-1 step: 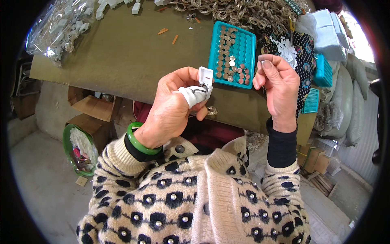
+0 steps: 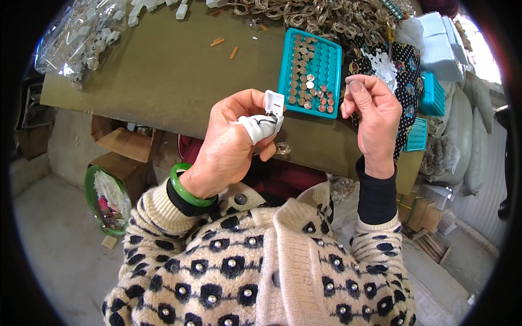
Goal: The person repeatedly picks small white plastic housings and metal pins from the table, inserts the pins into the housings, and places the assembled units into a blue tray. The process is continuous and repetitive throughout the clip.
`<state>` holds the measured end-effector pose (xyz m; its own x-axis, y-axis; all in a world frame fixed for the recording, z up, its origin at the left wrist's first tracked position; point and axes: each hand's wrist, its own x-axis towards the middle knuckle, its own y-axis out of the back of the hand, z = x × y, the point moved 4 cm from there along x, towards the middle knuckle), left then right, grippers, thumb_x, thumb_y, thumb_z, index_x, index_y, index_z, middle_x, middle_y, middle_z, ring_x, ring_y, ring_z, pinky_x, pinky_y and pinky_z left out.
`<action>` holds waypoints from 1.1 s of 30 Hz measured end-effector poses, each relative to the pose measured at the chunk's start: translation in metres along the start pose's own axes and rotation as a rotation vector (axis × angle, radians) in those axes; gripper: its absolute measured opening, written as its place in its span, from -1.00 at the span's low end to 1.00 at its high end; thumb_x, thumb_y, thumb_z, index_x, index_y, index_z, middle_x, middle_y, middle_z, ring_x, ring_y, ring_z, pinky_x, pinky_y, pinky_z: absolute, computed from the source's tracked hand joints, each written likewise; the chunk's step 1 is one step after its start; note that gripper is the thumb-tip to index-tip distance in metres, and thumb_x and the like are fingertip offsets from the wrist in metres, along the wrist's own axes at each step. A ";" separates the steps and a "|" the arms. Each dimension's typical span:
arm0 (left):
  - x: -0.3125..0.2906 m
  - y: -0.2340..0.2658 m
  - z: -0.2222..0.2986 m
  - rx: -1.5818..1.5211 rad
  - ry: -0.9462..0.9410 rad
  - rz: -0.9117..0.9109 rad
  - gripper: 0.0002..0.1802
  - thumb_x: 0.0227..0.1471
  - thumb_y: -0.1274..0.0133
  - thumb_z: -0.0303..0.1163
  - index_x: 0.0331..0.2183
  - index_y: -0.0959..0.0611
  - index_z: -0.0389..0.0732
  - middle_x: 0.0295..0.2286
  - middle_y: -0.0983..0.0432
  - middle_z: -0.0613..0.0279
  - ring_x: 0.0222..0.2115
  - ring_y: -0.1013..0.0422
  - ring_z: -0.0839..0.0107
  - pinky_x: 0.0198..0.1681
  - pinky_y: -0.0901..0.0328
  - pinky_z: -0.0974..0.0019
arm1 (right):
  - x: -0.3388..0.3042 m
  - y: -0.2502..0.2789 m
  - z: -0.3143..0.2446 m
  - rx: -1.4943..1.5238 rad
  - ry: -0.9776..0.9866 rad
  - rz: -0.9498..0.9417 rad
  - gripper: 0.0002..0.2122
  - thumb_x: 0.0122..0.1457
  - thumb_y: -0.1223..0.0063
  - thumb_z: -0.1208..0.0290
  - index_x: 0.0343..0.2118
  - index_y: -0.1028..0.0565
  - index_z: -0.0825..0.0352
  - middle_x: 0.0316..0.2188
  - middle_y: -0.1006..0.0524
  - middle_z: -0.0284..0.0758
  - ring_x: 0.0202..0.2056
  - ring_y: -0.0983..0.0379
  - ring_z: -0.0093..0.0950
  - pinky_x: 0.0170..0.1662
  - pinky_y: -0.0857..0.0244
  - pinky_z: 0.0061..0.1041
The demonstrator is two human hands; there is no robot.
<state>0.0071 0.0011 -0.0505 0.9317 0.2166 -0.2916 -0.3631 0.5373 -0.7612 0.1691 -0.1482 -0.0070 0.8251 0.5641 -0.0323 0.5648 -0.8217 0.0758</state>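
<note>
Basically, both hands are up over the near edge of the table, well apart from each other. Left hand is clamped on a small white plastic case, lid flipped up, dark bits showing at the hinge side — too small to make out. White wrapping sits around one digit of that hand, just beside the case. Green bangle on the left wrist, over a black cuff. Right hand is raised to the right of the case, thumb and index tips close together; cannot tell whether something tiny is pinched there. Teal tray lies on the table between and beyond the hands, its pockets partly filled with round metallic discs on the left side, plus reddish ones at the lower right. Small coil near the table edge, just below the left fingers. Orange strips lie farther back, with tangled wire bundles along the far side and a clear bag of white pieces at far left. Patterned cloth is behind the right hand, white flat bits heaped on it — teal basket just beside. Green-rimmed basket on the floor, left.
</note>
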 end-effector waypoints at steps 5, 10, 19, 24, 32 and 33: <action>0.002 -0.004 -0.001 0.056 -0.030 0.010 -0.71 0.00 -0.17 -0.47 -0.18 -0.57 -0.28 -0.36 -0.53 0.22 -0.47 -0.46 0.48 -0.50 -0.45 0.33 | -0.010 -0.005 -0.009 -0.786 0.480 -0.048 -0.89 0.09 -0.11 0.64 -0.29 -0.53 0.43 -0.47 -0.48 -0.27 -0.53 -0.43 -0.46 -0.45 -0.32 -0.54; 0.003 -0.010 -0.002 0.052 0.015 -0.027 -0.68 0.02 -0.14 -0.53 -0.13 -0.58 -0.31 -0.29 -0.57 0.11 -0.39 -0.55 0.36 -0.31 -0.54 0.17 | -0.010 -0.014 -0.003 -0.849 0.527 -0.151 -0.89 0.10 -0.08 0.66 -0.29 -0.52 0.42 -0.45 -0.44 -0.26 -0.49 -0.47 -0.37 -0.44 -0.35 -0.44; 0.005 -0.019 -0.004 0.105 -0.097 -0.030 -0.66 0.02 -0.11 -0.62 -0.09 -0.56 -0.35 -0.29 -0.57 -0.02 -0.36 -0.59 0.18 -0.28 -0.56 0.21 | 0.001 -0.011 -0.003 -0.886 0.550 -0.291 -0.92 0.03 -0.09 0.64 -0.41 -0.44 0.38 -0.47 -0.43 -0.23 -0.49 -0.44 -0.23 -0.42 -0.35 -0.35; 0.004 -0.021 -0.005 0.179 -0.088 0.048 -0.64 0.00 -0.13 -0.62 -0.10 -0.55 -0.40 -0.31 -0.57 -0.02 -0.38 -0.59 0.20 -0.32 -0.54 0.28 | -0.005 -0.019 -0.011 -0.792 0.580 -0.202 -0.88 -0.01 -0.09 0.68 -0.42 -0.41 0.37 -0.50 -0.42 -0.24 -0.52 -0.43 -0.28 -0.47 -0.32 -0.38; 0.007 -0.023 -0.007 0.394 -0.135 0.067 -0.62 -0.03 -0.17 -0.61 -0.11 -0.54 -0.45 -0.36 -0.57 0.02 -0.40 -0.57 0.32 -0.32 -0.51 0.33 | -0.042 -0.048 -0.021 -0.806 0.878 -0.203 -0.78 -0.08 -0.19 0.74 -0.34 -0.46 0.42 -0.45 -0.45 -0.19 -0.46 -0.46 -0.29 -0.43 -0.37 -0.42; 0.007 -0.023 -0.007 0.352 -0.143 0.063 -0.62 -0.03 -0.17 -0.61 -0.11 -0.53 -0.46 -0.36 -0.57 0.01 -0.39 -0.57 0.32 -0.32 -0.51 0.33 | -0.044 -0.049 -0.022 -0.841 0.849 -0.207 -0.78 -0.05 -0.16 0.75 -0.30 -0.47 0.44 -0.43 -0.47 -0.17 -0.43 -0.47 -0.29 -0.40 -0.37 -0.43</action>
<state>0.0216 -0.0157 -0.0396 0.9059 0.3562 -0.2291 -0.4235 0.7611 -0.4913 0.1049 -0.1314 0.0126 0.2690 0.8113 0.5191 0.2381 -0.5782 0.7804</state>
